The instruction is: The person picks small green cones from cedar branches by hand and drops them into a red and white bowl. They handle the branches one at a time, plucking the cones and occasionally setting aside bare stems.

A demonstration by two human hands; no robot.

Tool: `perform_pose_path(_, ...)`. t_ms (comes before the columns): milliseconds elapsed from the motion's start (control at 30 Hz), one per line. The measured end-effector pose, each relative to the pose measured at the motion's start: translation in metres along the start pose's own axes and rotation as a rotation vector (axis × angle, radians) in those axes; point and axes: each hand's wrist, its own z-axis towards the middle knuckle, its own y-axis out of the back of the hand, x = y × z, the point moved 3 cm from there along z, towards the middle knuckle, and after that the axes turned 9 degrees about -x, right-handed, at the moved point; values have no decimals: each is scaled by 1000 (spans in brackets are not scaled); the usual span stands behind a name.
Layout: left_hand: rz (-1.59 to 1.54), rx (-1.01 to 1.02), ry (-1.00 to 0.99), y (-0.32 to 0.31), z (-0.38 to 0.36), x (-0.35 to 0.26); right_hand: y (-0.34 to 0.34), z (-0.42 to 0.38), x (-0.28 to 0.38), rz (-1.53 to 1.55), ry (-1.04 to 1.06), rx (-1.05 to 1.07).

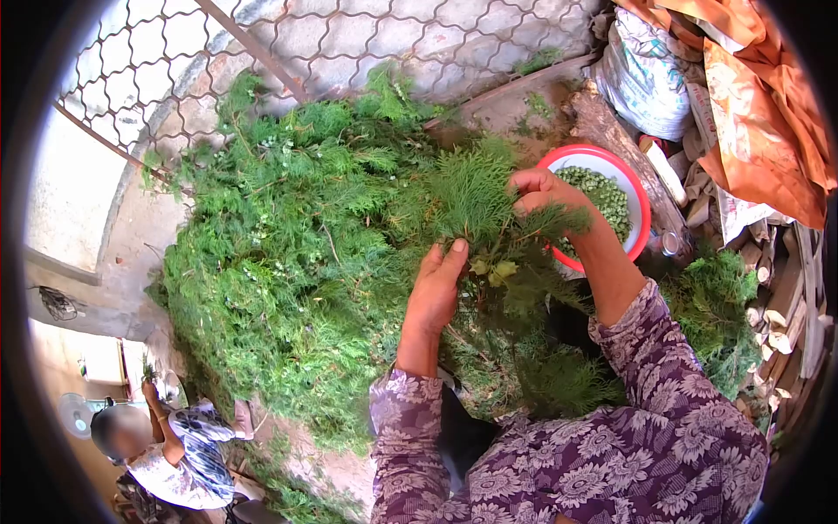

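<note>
A flowered purple shirt (576, 463) is nearest, its sleeves reaching forward to two bare hands. The left hand (433, 288) pinches a sprig (471, 188) between thumb and fingers, low on its fan of leaf. The right hand (552, 192) is curled at the sprig's right edge, thumb and forefinger bent toward each other; I cannot tell whether anything is caught between them. The sprig lies between the hands, its long axis seemingly running from the left thumb away toward the mesh. It is bright green, feathery and flat, with fine, scale-like tips; a paler, yellowish tuft and darker leaf show just below the hands.

To the right, partly behind the right wrist, sits a red-rimmed white bowl (645, 205) of small green cones (604, 188); the right hand is much the nearer to it. Left of the hands spreads a big heap (262, 279) of similar greenery. Beyond stands wire mesh (349, 39); far left, another person (188, 445) sits, one arm raised.
</note>
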Motion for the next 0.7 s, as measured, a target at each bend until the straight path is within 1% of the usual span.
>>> perform_pose_path(67,-44,97,96,-6,-5,-5,-3,-2,4,10,-3,-1)
perform_pose_path(200,-90,145,153,-12,-11,-9,-8,-3,4,26,10,15)
perform_pose_path(300,-160,180,170,-11,-9,-1,-3,1,2,-23,28,19)
perform_pose_path(367,-291,275,213,-17,-13,-1,-1,6,-1,-100,22,-24)
perform_pose_path(400,-288,278,213,-17,-13,-1,0,7,-2,-99,25,-26)
perform_pose_path(467,-435,321,301,-18,-14,3,2,10,-6,-223,25,-18)
perform_pose_path(500,-433,322,302,-17,-11,6,4,13,-10,-221,27,-19)
perform_pose_path(567,-443,203,303,-5,-3,16,7,17,-17,-185,21,-65)
perform_pose_path(600,-440,202,303,-2,-1,18,9,19,-17,-183,22,-65)
perform_pose_path(667,-391,135,321,7,1,20,19,21,-15,-193,44,-241)
perform_pose_path(700,-390,134,320,6,0,19,17,20,-10,-193,46,-239)
